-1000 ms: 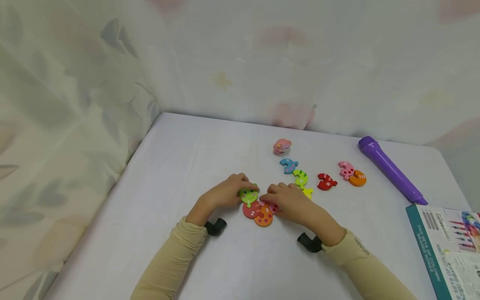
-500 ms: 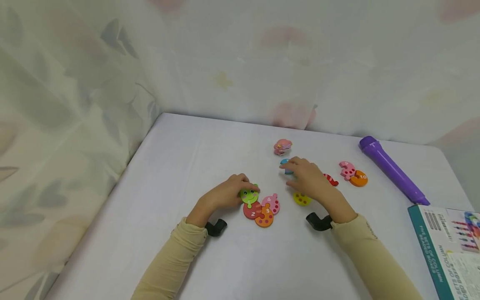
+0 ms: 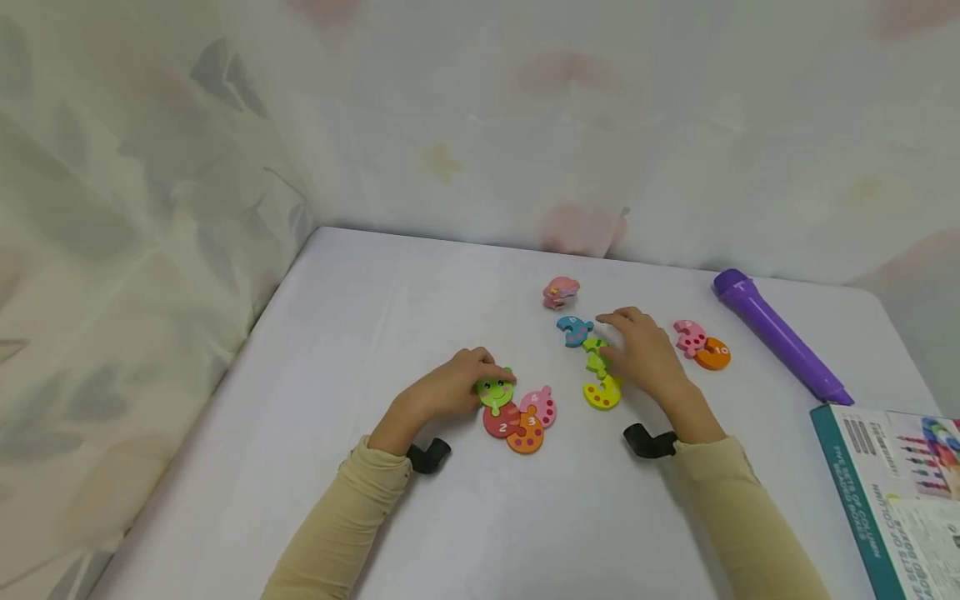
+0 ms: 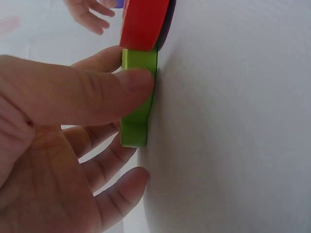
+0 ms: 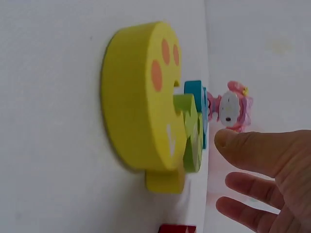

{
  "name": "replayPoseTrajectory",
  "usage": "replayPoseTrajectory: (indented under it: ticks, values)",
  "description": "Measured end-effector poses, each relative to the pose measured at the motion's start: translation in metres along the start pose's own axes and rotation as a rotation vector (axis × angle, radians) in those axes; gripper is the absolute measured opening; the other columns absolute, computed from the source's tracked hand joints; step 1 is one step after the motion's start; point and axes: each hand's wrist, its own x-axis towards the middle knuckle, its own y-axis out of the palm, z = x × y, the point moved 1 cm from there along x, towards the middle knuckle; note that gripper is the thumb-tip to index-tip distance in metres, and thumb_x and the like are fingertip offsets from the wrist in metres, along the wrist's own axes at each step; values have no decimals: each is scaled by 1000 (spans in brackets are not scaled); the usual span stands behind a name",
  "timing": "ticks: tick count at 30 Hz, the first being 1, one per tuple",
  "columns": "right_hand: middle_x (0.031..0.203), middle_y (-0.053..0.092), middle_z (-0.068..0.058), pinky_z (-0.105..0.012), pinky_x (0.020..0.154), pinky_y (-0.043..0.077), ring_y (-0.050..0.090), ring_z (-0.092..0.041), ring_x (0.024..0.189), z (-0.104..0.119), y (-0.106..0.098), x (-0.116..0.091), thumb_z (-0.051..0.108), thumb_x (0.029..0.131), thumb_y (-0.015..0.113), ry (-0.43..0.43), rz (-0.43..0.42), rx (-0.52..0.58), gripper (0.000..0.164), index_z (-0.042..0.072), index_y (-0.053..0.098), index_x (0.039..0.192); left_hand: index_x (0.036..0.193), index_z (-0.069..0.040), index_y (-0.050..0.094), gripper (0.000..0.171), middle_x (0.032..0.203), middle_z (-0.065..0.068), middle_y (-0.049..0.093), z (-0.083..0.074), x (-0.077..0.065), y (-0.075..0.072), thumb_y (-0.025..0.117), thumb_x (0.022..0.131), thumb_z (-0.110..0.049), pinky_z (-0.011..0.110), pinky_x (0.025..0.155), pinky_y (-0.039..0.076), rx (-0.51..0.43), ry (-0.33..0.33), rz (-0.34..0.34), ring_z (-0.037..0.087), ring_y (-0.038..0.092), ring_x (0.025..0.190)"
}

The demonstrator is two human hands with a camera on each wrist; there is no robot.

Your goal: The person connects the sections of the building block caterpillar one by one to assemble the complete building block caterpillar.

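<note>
My left hand (image 3: 450,383) holds the green smiling-face puzzle piece (image 3: 494,394) at its left side. In the left wrist view the thumb lies along the green edge (image 4: 137,104). Joined to it is a red piece (image 3: 500,422) numbered 2, followed by an orange piece (image 3: 525,437) with a 3 and a pink piece (image 3: 542,407) with a 4. My right hand (image 3: 647,352) hovers with spread fingers just right of a loose green piece (image 3: 596,360) and a yellow spotted piece (image 3: 602,395). Behind these lies a blue piece (image 3: 574,332). A red piece (image 5: 177,228) shows only in the right wrist view.
A pink figurine (image 3: 561,292) stands towards the back. Right of my right hand lie a pink piece (image 3: 689,337) and an orange piece (image 3: 713,355) numbered 10. Farther right are a purple microphone-shaped tube (image 3: 780,337) and a printed box (image 3: 885,492).
My right hand has left the pink 4 piece, passed over the blue piece and moved right, uncovering the green and yellow pieces. My left hand has stayed on the green face piece.
</note>
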Motion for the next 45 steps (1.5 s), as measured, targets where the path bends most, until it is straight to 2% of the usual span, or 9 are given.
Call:
replayPoseTrajectory:
  ticks: [6, 14, 18, 22, 25, 28, 33, 36, 45]
  values:
    - [126, 47, -19, -54, 89, 40, 47, -37, 106, -10, 0, -6, 22, 84, 68, 26, -14, 57, 50, 7, 53, 128, 120, -27, 62, 47, 109, -1, 50, 2, -1, -1, 63, 82, -1, 26, 83, 44, -10, -16, -4, 16, 43, 103]
    - [121, 52, -21, -55, 87, 38, 48, -38, 105, 3, 10, -3, 41, 77, 72, 42, 110, -96, 63, 5, 55, 126, 120, -28, 62, 48, 109, -1, 50, 4, 0, 1, 63, 81, 0, 25, 81, 44, -5, -15, -5, 15, 43, 103]
    - [115, 53, -21, -52, 83, 41, 50, -36, 98, 10, 12, -3, 39, 78, 71, 51, 108, -147, 61, 3, 55, 125, 120, -28, 62, 48, 109, -1, 50, 4, 1, 1, 64, 81, 0, 24, 81, 44, -10, -14, -2, 15, 43, 103]
    - [116, 53, -20, -50, 81, 43, 51, -34, 96, 15, 8, -7, 34, 77, 72, 52, 70, -133, 60, 4, 54, 125, 120, -27, 62, 48, 109, 0, 50, 1, 1, 0, 64, 81, 0, 25, 82, 44, -15, -8, 0, 16, 43, 104]
    - [117, 52, -18, -51, 82, 42, 51, -33, 98, 22, 5, -10, 32, 77, 73, 10, 48, -106, 59, 5, 54, 126, 120, -26, 62, 48, 109, 1, 50, 0, 1, 0, 64, 81, 0, 26, 82, 44, -16, -8, 1, 16, 43, 103]
    - [117, 53, -16, -50, 85, 42, 50, -31, 102, 31, 5, -13, 31, 77, 74, -84, 52, -85, 59, 7, 54, 126, 120, -25, 63, 48, 109, 1, 51, -1, 0, -1, 64, 81, 1, 27, 82, 44, -17, -8, 3, 17, 43, 102]
    - [113, 55, -11, -44, 83, 45, 52, -25, 100, 48, 14, -17, 28, 75, 76, -247, 102, -93, 56, 9, 57, 125, 121, -26, 62, 48, 109, 1, 51, 0, 0, 0, 63, 81, 1, 27, 82, 43, -14, -4, 9, 16, 44, 102]
    - [109, 55, -7, -40, 80, 46, 52, -20, 95, 56, 19, -18, 28, 73, 78, -308, 134, -109, 55, 12, 59, 123, 121, -27, 62, 49, 109, 0, 50, 0, 0, 0, 63, 81, 1, 27, 82, 43, -8, -4, 9, 16, 44, 102]
    - [107, 55, -4, -40, 79, 45, 51, -18, 95, 63, 24, -17, 25, 73, 78, -349, 185, -136, 51, 14, 62, 121, 122, -28, 61, 50, 109, 0, 50, -1, 0, -1, 64, 81, 0, 27, 82, 43, -1, 0, 7, 16, 44, 102]
